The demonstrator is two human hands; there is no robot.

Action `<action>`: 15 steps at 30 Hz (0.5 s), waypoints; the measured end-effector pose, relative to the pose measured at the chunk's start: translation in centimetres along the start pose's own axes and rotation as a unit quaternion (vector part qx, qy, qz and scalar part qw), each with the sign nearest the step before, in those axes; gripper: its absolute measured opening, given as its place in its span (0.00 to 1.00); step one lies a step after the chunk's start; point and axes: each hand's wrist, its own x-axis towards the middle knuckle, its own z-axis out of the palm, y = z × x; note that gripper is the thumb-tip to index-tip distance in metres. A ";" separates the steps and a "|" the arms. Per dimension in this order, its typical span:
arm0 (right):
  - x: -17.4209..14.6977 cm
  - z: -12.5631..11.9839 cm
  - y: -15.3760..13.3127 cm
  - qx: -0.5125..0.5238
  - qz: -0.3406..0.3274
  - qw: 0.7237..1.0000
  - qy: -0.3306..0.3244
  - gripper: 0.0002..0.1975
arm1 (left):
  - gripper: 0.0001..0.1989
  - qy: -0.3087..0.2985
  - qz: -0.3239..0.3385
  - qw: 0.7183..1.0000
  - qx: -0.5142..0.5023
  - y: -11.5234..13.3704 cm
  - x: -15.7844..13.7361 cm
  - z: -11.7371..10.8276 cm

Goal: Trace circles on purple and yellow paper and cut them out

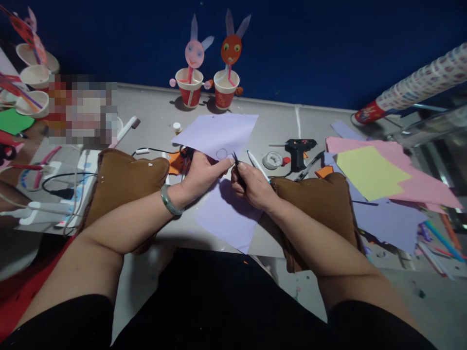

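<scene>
- Lilac paper, marked with a drawn circle near its lower edge, is held up by the left hand, thumb on top and the fingers mostly hidden beneath.
- Curled around what appear to be dark scissors, the right hand brings the tips beside the left thumb; how far the blades part cannot be told.
- A slip there could nick the thumb or stray into the circle, as tips, thumb and outline sit close together; a loosely held sheet could sag and spoil the line.
- Under the hands lies a second lilac sheet.
- Beyond both hands, two red paper cups, one with a pink rabbit figure and one with an orange rabbit figure, hold straws bearing the heads.
- Left of the cups' front, beyond the left hand, stands a white-capped bottle, contents unclear.
</scene>
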 end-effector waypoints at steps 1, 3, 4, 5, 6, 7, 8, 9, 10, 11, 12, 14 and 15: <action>0.0 0.0 0.0 -0.001 0.002 1.000 0.001 0.27 | 0.15 -0.007 0.015 1.000 0.002 0.0 0.0 0.0; 0.0 0.0 -0.1 -0.003 0.006 1.000 0.005 0.28 | 0.15 -0.027 0.051 0.998 0.007 -0.1 0.1 -0.1; 0.0 0.0 -0.1 -0.003 0.006 1.000 0.005 0.28 | 0.15 -0.033 0.054 0.998 0.006 -0.1 0.1 -0.1; 0.0 0.0 -0.1 -0.002 0.005 1.000 0.004 0.28 | 0.14 -0.035 0.055 0.998 0.003 -0.2 0.2 -0.1; 0.0 0.0 -0.1 -0.001 0.003 1.000 0.003 0.28 | 0.14 -0.036 0.056 0.998 -0.002 -0.2 0.2 -0.1; 0.0 0.0 -0.1 0.001 0.001 1.000 0.002 0.28 | 0.13 -0.036 0.057 0.998 -0.007 -0.2 0.2 -0.1; 0.0 0.0 0.0 0.002 -0.001 1.000 0.002 0.28 | 0.13 -0.034 0.058 0.998 -0.013 -0.1 0.2 0.0; 0.0 0.0 0.0 0.002 -0.001 1.000 0.002 0.28 | 0.13 -0.033 0.059 0.998 -0.018 -0.1 0.2 0.0; 0.0 0.0 0.0 0.003 -0.001 1.000 0.002 0.28 | 0.13 -0.032 0.059 0.998 -0.021 -0.1 0.3 0.0; 0.0 0.0 0.1 0.002 -0.001 1.000 0.003 0.28 | 0.13 -0.032 0.059 0.997 -0.024 -0.1 0.3 0.0; 0.0 0.1 0.1 0.002 0.000 1.000 0.003 0.28 | 0.13 -0.031 0.059 0.997 -0.027 -0.1 0.3 0.1; 0.1 0.1 0.1 0.004 -0.002 1.000 0.001 0.28 | 0.12 -0.030 0.060 0.997 -0.035 -0.1 0.3 0.1; 0.1 0.1 0.1 0.006 -0.003 1.000 0.000 0.28 | 0.12 -0.029 0.059 0.997 -0.038 -0.1 0.3 0.1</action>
